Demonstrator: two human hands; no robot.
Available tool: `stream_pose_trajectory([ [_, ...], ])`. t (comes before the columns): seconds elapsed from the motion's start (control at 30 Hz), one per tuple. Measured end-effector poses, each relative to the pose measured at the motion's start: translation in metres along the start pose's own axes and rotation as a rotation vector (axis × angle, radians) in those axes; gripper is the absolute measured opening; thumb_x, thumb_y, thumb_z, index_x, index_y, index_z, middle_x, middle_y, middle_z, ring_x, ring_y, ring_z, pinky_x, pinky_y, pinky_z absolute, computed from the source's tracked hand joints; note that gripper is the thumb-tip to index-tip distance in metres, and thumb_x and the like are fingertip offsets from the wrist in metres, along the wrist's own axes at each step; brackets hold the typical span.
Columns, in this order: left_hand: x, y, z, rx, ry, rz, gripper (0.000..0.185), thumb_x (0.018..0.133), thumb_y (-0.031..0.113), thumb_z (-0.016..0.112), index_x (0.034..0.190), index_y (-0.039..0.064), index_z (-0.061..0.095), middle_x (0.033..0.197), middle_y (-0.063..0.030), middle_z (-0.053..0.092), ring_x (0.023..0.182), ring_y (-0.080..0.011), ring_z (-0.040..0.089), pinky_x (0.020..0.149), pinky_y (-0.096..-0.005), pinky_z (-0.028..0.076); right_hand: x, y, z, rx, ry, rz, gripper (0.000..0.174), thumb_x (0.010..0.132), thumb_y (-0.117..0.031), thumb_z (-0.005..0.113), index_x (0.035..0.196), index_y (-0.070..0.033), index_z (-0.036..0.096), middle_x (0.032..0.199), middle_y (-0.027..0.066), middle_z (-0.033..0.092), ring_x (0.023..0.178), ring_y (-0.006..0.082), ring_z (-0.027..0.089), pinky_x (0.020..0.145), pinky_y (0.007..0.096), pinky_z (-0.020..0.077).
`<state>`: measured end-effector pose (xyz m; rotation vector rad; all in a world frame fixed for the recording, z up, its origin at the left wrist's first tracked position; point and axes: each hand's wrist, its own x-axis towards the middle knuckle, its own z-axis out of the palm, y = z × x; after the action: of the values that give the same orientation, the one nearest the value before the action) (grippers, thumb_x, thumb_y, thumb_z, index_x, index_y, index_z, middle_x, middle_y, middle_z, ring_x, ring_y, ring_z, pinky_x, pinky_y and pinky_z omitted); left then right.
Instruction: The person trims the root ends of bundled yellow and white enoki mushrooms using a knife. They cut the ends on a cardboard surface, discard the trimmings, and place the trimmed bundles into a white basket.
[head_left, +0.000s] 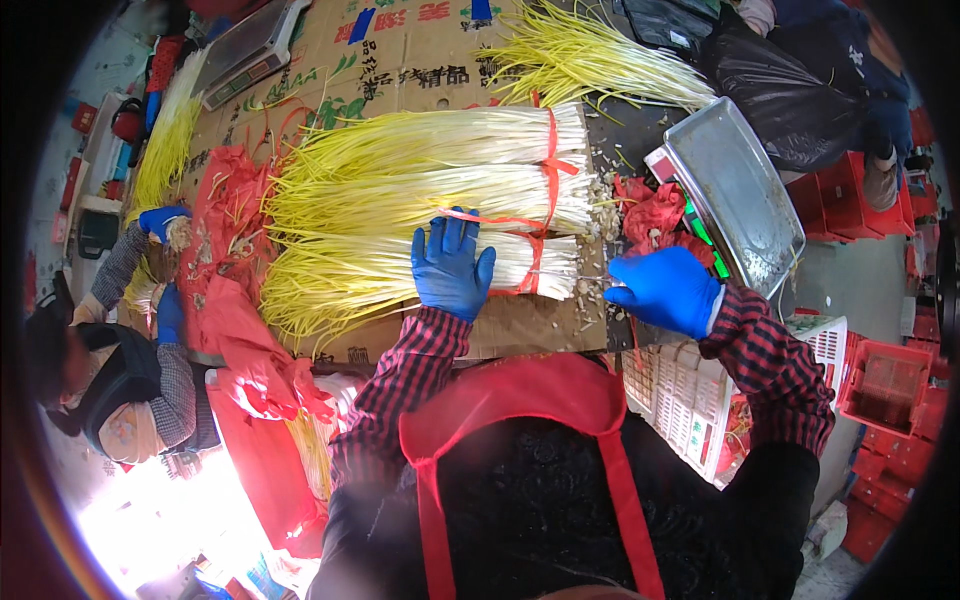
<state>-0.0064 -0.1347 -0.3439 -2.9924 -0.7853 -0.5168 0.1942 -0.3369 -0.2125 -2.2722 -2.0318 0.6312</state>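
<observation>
Three bundles of yellow-and-white leafy stalks, apparently blanched garlic chives, lie side by side on a cardboard-covered table. Red ties cross the far bundle (450, 139), the middle bundle (375, 196) and the near bundle (345, 274). My left hand (451, 270), in a blue glove, rests flat with spread fingers on the near bundle, beside a red tie (535, 262). At the right, just past the cut ends, my right hand (664, 291), also gloved, is closed around a thin tool, perhaps a knife, whose thin blade points left at the stalk ends. Its handle is hidden in the fist.
Loose stalks (600, 64) lie at the back. A metal-tray scale (739, 187) stands right, beside crumpled red plastic (656, 214). Another scale (251, 49) is back left. A co-worker in blue gloves (171, 311) handles stalks at the left. White crates (675, 390) stand below the table's right edge.
</observation>
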Motion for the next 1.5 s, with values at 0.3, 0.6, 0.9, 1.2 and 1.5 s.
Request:
stream_pose_trajectory([
  [0.3, 0.006, 0.000, -0.002, -0.026, -0.050, -0.007, 0.046, 0.091, 0.038, 0.050, 0.129, 0.014, 0.057, 0.134, -0.0069, 0.052, 0.120, -0.0289, 0.049, 0.105, -0.0497, 0.030, -0.001, -0.010, 0.008, -0.115, -0.075, 0.084, 0.010, 0.085, -0.018, 0.054, 0.082, -0.008, 0.054, 0.066, 0.0124, 0.057, 0.060, 0.0346, 0.061, 0.049, 0.0453, 0.0454],
  [0.6, 0.005, -0.001, 0.004, -0.090, -0.045, -0.022, 0.043, 0.088, 0.035, 0.054, 0.126, 0.014, 0.060, 0.131, -0.0062, 0.054, 0.118, -0.0291, 0.050, 0.103, -0.0493, 0.032, -0.001, -0.008, 0.015, -0.125, 0.105, -0.006, 0.010, 0.082, -0.013, 0.054, 0.084, -0.005, 0.058, 0.066, 0.0174, 0.059, 0.060, 0.0374, 0.062, 0.050, 0.0483, 0.0463],
  [0.9, 0.004, -0.003, 0.006, -0.123, 0.004, 0.013, 0.041, 0.087, 0.034, 0.055, 0.122, 0.013, 0.062, 0.129, -0.0086, 0.056, 0.117, -0.0313, 0.052, 0.102, -0.0505, 0.034, -0.025, 0.001, 0.020, -0.058, 0.251, 0.006, 0.010, 0.081, -0.018, 0.059, 0.082, -0.009, 0.058, 0.064, 0.0148, 0.058, 0.061, 0.0357, 0.061, 0.051, 0.0454, 0.0471],
  [1.2, 0.001, -0.005, 0.010, -0.059, 0.057, 0.028, 0.043, 0.090, 0.038, 0.054, 0.127, 0.016, 0.060, 0.132, -0.0076, 0.055, 0.120, -0.0310, 0.050, 0.105, -0.0499, 0.032, -0.054, -0.013, 0.051, 0.251, 0.182, 0.223, 0.028, 0.088, -0.041, 0.061, 0.089, -0.013, 0.061, 0.070, 0.0136, 0.062, 0.062, 0.0347, 0.063, 0.053, 0.0441, 0.0480],
  [1.5, 0.002, -0.004, 0.008, -0.031, 0.044, 0.036, 0.042, 0.091, 0.036, 0.052, 0.128, 0.015, 0.059, 0.130, -0.0096, 0.057, 0.119, -0.0318, 0.052, 0.104, -0.0506, 0.033, -0.023, -0.020, 0.044, 0.003, 0.212, 0.188, 0.020, 0.084, -0.029, 0.062, 0.085, -0.010, 0.060, 0.070, 0.0126, 0.063, 0.062, 0.0344, 0.063, 0.050, 0.0451, 0.0478],
])
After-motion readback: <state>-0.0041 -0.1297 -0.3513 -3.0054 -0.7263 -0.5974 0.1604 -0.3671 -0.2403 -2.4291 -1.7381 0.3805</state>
